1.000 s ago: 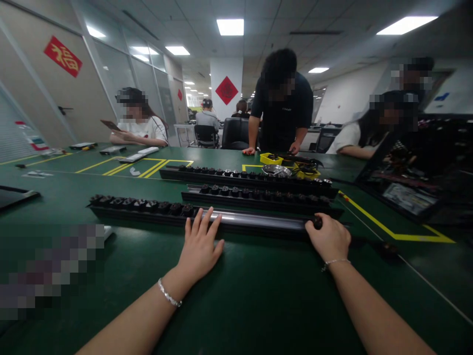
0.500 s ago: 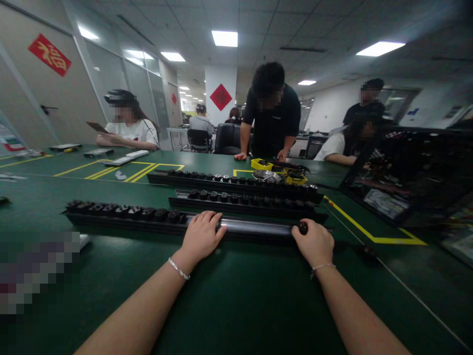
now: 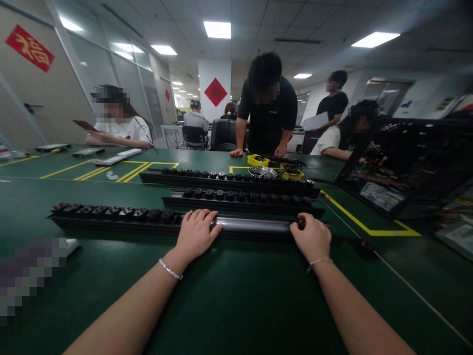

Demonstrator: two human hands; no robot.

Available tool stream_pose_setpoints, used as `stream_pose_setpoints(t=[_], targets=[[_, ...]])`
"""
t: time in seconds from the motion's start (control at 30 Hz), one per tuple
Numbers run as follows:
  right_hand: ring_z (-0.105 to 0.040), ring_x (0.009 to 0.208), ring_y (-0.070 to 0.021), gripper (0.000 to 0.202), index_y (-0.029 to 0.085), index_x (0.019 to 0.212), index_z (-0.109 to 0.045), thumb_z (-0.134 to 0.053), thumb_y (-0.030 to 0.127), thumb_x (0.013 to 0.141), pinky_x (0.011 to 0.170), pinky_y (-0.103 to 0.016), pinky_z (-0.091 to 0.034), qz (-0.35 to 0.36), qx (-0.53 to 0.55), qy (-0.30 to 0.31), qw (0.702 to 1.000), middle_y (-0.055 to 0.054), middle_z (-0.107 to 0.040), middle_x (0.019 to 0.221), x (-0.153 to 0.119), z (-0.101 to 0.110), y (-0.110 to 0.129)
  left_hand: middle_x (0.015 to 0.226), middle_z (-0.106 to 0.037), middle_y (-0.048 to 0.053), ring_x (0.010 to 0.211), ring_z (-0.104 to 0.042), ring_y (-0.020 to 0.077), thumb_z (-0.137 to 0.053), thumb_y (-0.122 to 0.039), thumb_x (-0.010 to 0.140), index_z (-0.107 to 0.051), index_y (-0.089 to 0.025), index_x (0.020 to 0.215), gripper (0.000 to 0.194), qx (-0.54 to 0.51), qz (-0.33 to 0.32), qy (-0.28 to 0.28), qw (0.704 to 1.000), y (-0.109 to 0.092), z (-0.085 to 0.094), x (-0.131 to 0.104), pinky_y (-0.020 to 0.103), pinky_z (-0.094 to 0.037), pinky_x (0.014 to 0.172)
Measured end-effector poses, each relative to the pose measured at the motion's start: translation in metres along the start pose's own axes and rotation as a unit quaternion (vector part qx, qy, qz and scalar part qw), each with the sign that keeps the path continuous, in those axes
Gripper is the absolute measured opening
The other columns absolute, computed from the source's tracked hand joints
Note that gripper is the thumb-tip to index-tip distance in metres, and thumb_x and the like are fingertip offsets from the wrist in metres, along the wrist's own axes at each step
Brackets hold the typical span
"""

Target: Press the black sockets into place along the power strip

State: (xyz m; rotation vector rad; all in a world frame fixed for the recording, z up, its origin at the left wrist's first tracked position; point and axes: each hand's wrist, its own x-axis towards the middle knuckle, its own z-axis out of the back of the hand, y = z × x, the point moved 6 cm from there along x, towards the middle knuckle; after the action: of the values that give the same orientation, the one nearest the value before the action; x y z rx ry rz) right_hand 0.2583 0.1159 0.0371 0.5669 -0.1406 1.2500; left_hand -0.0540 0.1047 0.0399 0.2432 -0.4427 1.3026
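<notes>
A long black rail (image 3: pixel 254 225) lies crosswise in front of me, its bare shiny channel showing between my hands. Dark round socket-like modules (image 3: pixel 114 213) fill its left part in a row. My left hand (image 3: pixel 195 235) rests over the rail beside the last of these, fingers across the top and thumb along the near side. Near the right end, my right hand (image 3: pixel 314 239) is closed around a small black module (image 3: pixel 302 224), mostly covered by the fingers. Just behind are a second rail (image 3: pixel 244 201) and a third rail (image 3: pixel 221 181), both carrying similar modules.
Yellow bins (image 3: pixel 258 160) and a round metal dish (image 3: pixel 262 172) stand beyond the rails. A large black open-fronted case (image 3: pixel 399 167) is at right. Yellow tape (image 3: pixel 369 227) marks the green table (image 3: pixel 236 305). Across it a person in black (image 3: pixel 268 113) leans over; others sit nearby.
The view has shifted slightly, while both hands keep their places on the rail. A standing person at the back right has moved left, and a pale sheet now shows in their hands.
</notes>
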Motion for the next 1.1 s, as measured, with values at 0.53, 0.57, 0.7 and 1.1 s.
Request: stream_pose_setpoints(t=[0.53, 0.57, 0.7, 1.1], targets=[[-0.055, 0.095, -0.0244, 0.037, 0.017, 0.102, -0.058, -0.046, 0.035, 0.072, 0.092, -0.039, -0.031, -0.013, -0.016, -0.032, 0.999, -0.009, -0.064, 0.093, 0.004, 0.003, -0.010, 0.116, -0.060, 0.006, 0.111, -0.050, 0.0246, -0.033, -0.049, 0.088, -0.054, -0.024, 0.119, 0.045, -0.006, -0.004, -0.003, 1.000, 0.001, -0.001, 0.000, 0.044, -0.029, 0.100], [-0.055, 0.094, -0.0244, 0.037, 0.017, 0.101, -0.059, -0.046, 0.035, 0.072, 0.092, -0.039, -0.031, -0.014, -0.017, -0.033, 0.999, -0.009, -0.064, 0.092, 0.005, 0.003, -0.011, 0.116, -0.060, 0.006, 0.111, -0.050, 0.0245, -0.034, -0.049, 0.088, -0.054, -0.024, 0.119, 0.045, -0.008, -0.003, -0.005, 1.000, 0.001, -0.001, 0.001, 0.044, -0.029, 0.100], [-0.055, 0.093, -0.0240, 0.036, 0.016, 0.100, -0.059, -0.045, 0.034, 0.072, 0.091, -0.039, -0.032, -0.014, -0.009, -0.035, 0.999, -0.009, -0.063, 0.091, 0.006, 0.003, -0.015, 0.115, -0.060, 0.006, 0.111, -0.050, 0.0247, -0.034, -0.050, 0.087, -0.055, -0.025, 0.118, 0.045, -0.017, 0.002, -0.003, 1.000, 0.001, 0.000, 0.001, 0.044, -0.030, 0.099], [-0.054, 0.090, -0.0246, 0.037, 0.015, 0.098, -0.058, -0.048, 0.039, 0.071, 0.085, -0.037, -0.036, -0.047, -0.020, -0.040, 0.998, -0.010, -0.062, 0.092, 0.008, 0.011, -0.025, 0.116, -0.060, 0.006, 0.112, -0.050, 0.0246, -0.033, -0.051, 0.087, -0.054, -0.025, 0.120, 0.046, -0.018, 0.003, 0.005, 1.000, 0.002, -0.001, 0.001, 0.045, -0.029, 0.100]])
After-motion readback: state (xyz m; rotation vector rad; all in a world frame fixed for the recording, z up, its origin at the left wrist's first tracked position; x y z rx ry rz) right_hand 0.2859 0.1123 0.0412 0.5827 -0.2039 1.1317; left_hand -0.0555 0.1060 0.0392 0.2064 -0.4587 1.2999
